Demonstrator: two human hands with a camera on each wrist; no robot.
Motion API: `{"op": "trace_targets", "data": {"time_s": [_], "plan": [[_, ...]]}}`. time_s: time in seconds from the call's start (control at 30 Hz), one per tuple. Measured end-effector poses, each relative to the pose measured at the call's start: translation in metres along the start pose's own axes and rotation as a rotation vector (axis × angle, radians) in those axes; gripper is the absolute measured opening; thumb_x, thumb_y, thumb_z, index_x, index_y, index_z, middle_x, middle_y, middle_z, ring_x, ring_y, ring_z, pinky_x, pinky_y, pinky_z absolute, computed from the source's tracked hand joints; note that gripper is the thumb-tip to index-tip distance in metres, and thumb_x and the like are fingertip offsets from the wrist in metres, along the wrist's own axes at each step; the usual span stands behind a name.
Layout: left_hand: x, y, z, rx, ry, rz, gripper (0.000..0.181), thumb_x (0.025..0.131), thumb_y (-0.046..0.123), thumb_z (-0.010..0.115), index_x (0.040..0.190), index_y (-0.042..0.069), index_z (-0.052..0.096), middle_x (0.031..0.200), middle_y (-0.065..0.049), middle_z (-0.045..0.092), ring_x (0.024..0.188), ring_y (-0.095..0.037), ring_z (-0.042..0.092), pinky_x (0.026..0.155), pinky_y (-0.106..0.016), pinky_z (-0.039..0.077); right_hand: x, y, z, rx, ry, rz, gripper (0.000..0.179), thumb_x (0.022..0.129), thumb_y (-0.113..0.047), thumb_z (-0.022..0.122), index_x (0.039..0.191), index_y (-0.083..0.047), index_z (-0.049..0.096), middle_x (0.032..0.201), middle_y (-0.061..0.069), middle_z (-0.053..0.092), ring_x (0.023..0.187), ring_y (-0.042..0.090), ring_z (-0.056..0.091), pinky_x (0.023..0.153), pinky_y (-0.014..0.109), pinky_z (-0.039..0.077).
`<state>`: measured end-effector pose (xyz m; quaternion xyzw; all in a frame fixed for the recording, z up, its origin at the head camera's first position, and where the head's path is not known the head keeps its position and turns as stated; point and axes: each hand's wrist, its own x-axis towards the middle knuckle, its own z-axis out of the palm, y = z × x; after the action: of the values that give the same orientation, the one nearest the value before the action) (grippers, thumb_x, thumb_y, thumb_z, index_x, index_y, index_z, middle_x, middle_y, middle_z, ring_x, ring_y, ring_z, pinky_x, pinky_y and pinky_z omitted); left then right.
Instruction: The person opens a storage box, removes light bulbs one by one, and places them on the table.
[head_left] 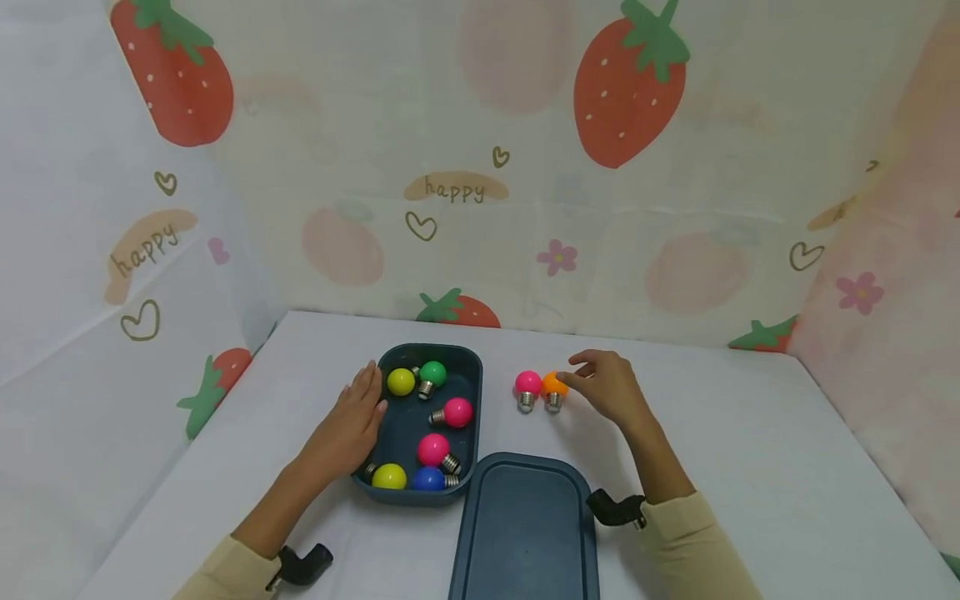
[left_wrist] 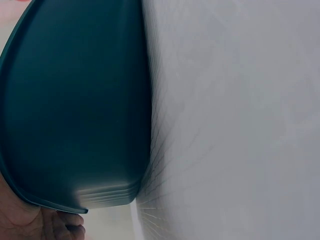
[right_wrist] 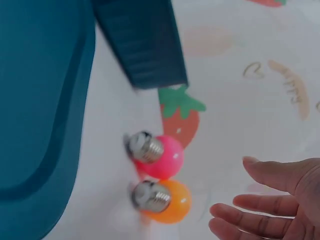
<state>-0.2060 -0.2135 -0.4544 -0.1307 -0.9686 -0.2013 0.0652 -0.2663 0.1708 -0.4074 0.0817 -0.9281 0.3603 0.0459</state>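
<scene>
My left hand (head_left: 350, 427) lies with straight fingers along the left rim of a dark blue plastic box (head_left: 477, 392). In the left wrist view, part of that hand (left_wrist: 37, 222) shows at the box's rim. Inside the box are several small light bulbs: a green bulb (head_left: 432, 372), a blue bulb (head_left: 428, 479), yellow ones and pink ones. On the table right of it, a pink bulb (head_left: 528, 382) and an orange bulb (right_wrist: 176, 202) sit side by side. Beside the orange one, my right hand (right_wrist: 270, 207) holds nothing, thumb and fingers spread with a gap to the bulb.
A dark blue lid (head_left: 528, 533) lies on the white table (head_left: 697, 417), near the box's lower right side. Printed cloth with strawberries (head_left: 630, 92) stands behind and at both sides of the table.
</scene>
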Motion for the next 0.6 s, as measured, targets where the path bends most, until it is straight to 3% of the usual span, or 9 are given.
{"op": "trace_targets", "data": {"time_s": [0.6], "plan": [[-0.002, 0.000, -0.001, -0.013, 0.035, 0.028, 0.060, 0.111, 0.023, 0.040, 0.157, -0.009, 0.020, 0.165, -0.025, 0.016, 0.152, -0.042, 0.018, 0.120, -0.058, 0.019, -0.025, -0.052, 0.012, 0.065, -0.054, -0.126, 0.038, 0.091, -0.021, 0.077, 0.123, -0.003, 0.071, 0.102, 0.012, 0.075, 0.091, 0.028, 0.072, 0.067, 0.036, 0.061]]}}
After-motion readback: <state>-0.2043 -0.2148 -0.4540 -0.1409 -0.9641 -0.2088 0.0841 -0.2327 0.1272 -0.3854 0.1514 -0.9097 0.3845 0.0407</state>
